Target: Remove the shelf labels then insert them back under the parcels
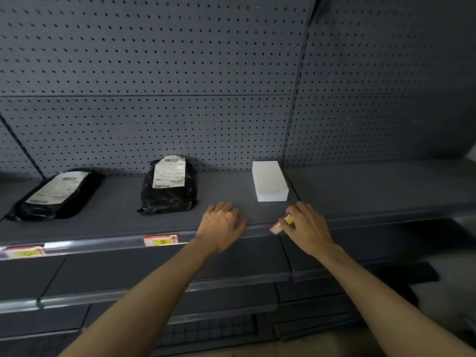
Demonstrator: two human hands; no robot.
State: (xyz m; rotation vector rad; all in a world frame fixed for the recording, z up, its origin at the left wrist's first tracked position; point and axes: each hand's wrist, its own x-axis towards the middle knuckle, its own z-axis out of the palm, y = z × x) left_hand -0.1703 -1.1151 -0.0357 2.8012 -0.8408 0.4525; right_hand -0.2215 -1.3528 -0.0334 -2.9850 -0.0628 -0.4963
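Nearest me, both forearms reach up to the shelf's front rail. The right hand pinches a red-and-yellow label between thumb and fingertips at the rail's edge, just below the white box. The left hand holds nothing; it lies spread, palm down, on the shelf lip beside it. Two more labels sit in the rail: one under the middle black parcel, another under the left black parcel. Whether this label is coming out or going in, I cannot tell. Seating it would call for lining its edge up with the rail's channel.
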